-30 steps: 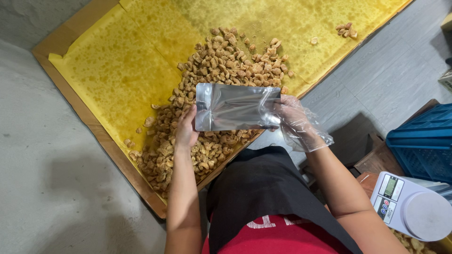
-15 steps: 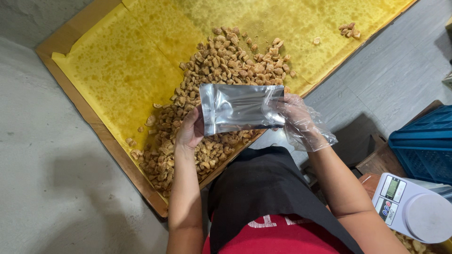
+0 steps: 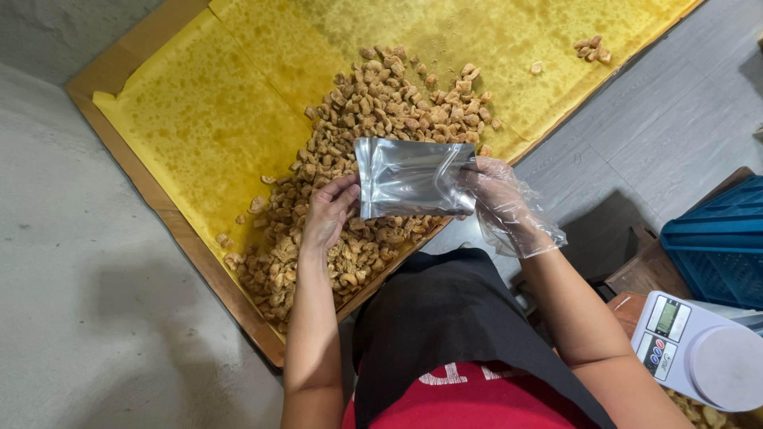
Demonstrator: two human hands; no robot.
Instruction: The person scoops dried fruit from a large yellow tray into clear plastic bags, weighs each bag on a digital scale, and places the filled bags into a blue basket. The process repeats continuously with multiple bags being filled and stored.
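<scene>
Bagging stage, from where I stood. The person held a flat silvery foil pouch (image 3: 409, 176) just above the near edge of the pile of fried snack pieces (image 3: 362, 167), and everything else sat around that pile.

Left hand (image 3: 327, 213), bare, was on the pouch's left edge, thumb on the front and fingers tucked behind, pinching it. Right hand (image 3: 497, 195), in a loose clear plastic glove, had its fingers closed on the right edge, where the film looked bunched and slightly parted. So I'd call this the opening step: pouch unfilled, mouth being worked apart. My guess is the next move needed that right-hand end spread wide, then one hand freed to scoop pieces from the pile.

Pouch's long axis ran left to right across the person's front, roughly level, broad face up toward the camera. The opening seemed to point right, toward the gloved hand, though I couldn't be sure.

The pile lay on yellow oil-stained paper (image 3: 207, 119) in a wooden tray (image 3: 199, 250). Well off to the right of the pile sat a white kitchen scale (image 3: 703, 349) and a blue plastic crate (image 3: 715, 242).
</scene>
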